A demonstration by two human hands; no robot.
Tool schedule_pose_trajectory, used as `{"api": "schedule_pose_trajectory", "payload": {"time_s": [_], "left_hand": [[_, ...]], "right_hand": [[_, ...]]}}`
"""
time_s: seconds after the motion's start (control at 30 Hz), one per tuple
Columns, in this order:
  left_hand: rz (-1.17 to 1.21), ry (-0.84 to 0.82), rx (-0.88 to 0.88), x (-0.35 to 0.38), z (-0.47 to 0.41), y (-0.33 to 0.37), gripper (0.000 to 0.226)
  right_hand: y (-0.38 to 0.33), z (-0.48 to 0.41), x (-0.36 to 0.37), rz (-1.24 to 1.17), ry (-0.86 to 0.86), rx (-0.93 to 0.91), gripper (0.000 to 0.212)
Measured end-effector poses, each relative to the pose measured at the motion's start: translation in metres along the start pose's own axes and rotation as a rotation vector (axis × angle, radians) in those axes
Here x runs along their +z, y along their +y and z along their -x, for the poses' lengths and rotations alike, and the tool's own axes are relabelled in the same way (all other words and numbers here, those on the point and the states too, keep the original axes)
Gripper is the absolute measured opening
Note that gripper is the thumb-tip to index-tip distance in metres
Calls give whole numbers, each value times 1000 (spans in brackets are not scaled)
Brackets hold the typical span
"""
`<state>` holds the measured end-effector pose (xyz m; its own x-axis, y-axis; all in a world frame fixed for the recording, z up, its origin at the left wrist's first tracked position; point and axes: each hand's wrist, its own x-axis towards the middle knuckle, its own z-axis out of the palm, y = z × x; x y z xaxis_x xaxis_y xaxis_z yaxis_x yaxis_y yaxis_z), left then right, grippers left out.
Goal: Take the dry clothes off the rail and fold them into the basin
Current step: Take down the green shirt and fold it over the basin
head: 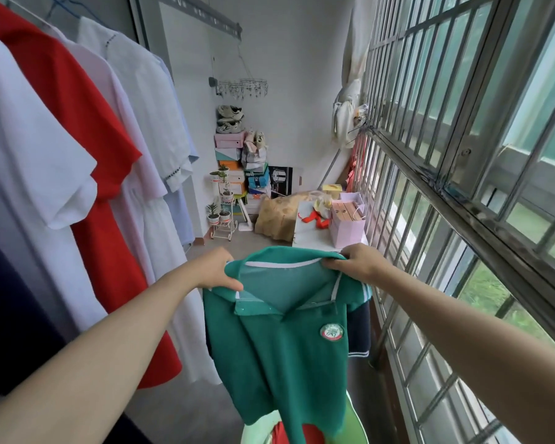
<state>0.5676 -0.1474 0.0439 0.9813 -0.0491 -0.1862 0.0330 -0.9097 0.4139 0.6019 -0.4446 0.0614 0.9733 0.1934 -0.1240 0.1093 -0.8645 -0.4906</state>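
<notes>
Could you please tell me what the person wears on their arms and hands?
The left forearm and the right forearm are bare to the picture's edge; no sleeve shows. The left hand and the right hand wear no gloves, and no watch, bracelet or ring is visible.

No legible txt, incl. shirt badge (331, 331)

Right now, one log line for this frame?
left hand: grips polo shoulder | right hand: grips other shoulder | polo: held up, unfolded | basin: below polo | red shirt: hanging
</notes>
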Motion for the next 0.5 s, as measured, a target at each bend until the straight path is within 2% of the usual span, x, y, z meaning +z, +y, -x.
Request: {"api": "schedule_pose_trajectory", "payload": {"time_s": [0.07, 0.13, 0.2, 0.23, 0.33, 0.43, 0.5], "left_hand": [[54, 65, -26, -1, -4, -5, 41], [53, 107, -17, -2, -9, -12, 55], [23, 74, 9, -2, -11, -13, 36], [1, 43, 33, -3, -10, -12, 27], [-64, -56, 65, -3, -9, -8, 31], [-150, -132, 73, -3, -12, -10, 32], [-208, -159, 71, -4, -14, -10, 33]], "right_hand": [[3, 1, -7, -24, -59, 1, 51], [6, 1, -12, -193, -151, 34, 37], [9, 3, -14, -244, -231, 52, 28], [12, 2, -14, -153, -228, 15, 34], [20, 1, -9, 191, -120, -140, 34], [29, -5, -3, 318, -41, -194, 22], [32, -9, 0, 309, 57, -186, 14]]}}
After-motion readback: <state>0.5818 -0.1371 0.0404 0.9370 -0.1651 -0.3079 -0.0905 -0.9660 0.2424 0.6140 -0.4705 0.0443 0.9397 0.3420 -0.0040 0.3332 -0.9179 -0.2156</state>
